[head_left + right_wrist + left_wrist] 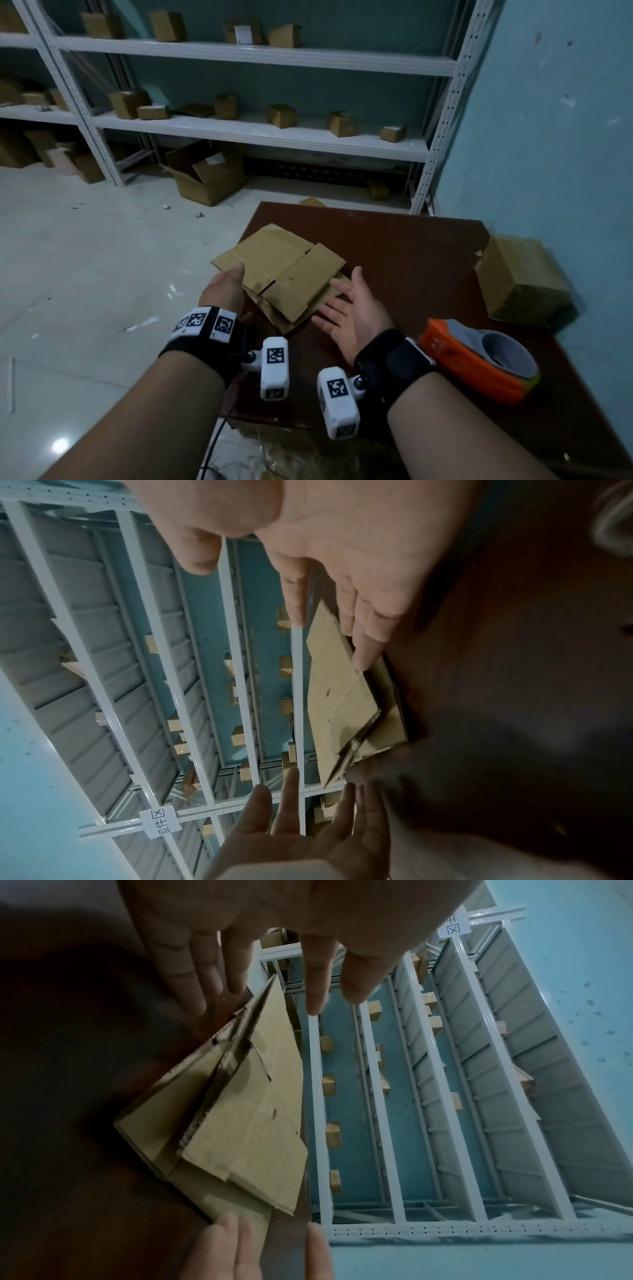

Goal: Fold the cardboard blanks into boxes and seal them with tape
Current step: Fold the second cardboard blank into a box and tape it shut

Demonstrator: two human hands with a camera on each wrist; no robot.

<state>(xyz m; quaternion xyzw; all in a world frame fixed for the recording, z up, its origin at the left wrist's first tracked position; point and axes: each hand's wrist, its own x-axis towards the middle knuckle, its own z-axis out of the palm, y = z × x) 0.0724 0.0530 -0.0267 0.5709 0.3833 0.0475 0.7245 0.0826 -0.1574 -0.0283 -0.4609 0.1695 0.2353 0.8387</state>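
A stack of flat cardboard blanks (281, 270) lies on the brown table (411, 246), the top blank skewed over the ones below. My left hand (227, 287) is at the stack's left edge, fingers (236, 961) straight beside the blanks (240, 1110). My right hand (346, 305) is at the stack's right edge, palm up and fingers spread. In the right wrist view its fingertips (363, 661) touch the edge of the blanks (339, 685). Neither hand grips anything. An orange tape dispenser (479, 359) lies on the table by my right wrist.
A folded cardboard box (520, 277) stands at the table's right edge by the blue wall. White metal shelves (260, 133) with several small boxes run along the back. An open carton (205, 174) sits on the tiled floor under them.
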